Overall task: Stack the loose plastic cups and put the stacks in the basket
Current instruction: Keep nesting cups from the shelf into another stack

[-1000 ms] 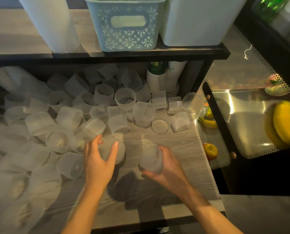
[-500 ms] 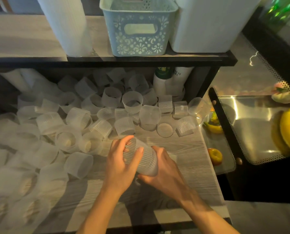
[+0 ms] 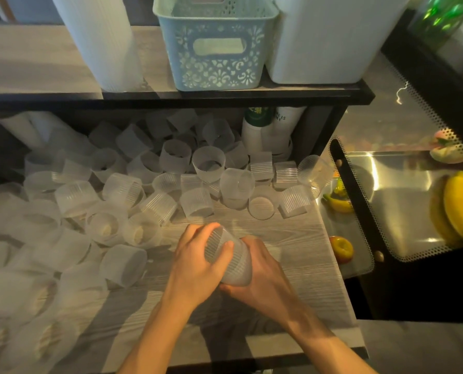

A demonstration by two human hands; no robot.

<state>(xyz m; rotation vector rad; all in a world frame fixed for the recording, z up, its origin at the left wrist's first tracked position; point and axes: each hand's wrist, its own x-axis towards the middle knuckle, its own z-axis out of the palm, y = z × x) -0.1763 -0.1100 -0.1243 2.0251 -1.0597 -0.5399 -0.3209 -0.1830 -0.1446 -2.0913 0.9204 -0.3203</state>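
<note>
Wood-grain table (image 3: 292, 238) with loose cups: nested cup pair (image 3: 229, 257) tilted between hands, left hand (image 3: 198, 261) and right hand (image 3: 265, 276) both curled tight around it.

A café or drinks-shop service area: scores of loose plastic cups (image 3: 122, 190) cover the wood-grain surface (image 3: 292, 255), printed paper cups (image 3: 268, 130) sit under the shelf (image 3: 171, 94), bananas (image 3: 459, 206) in a glass display case (image 3: 403, 217) at the right edge.
</note>
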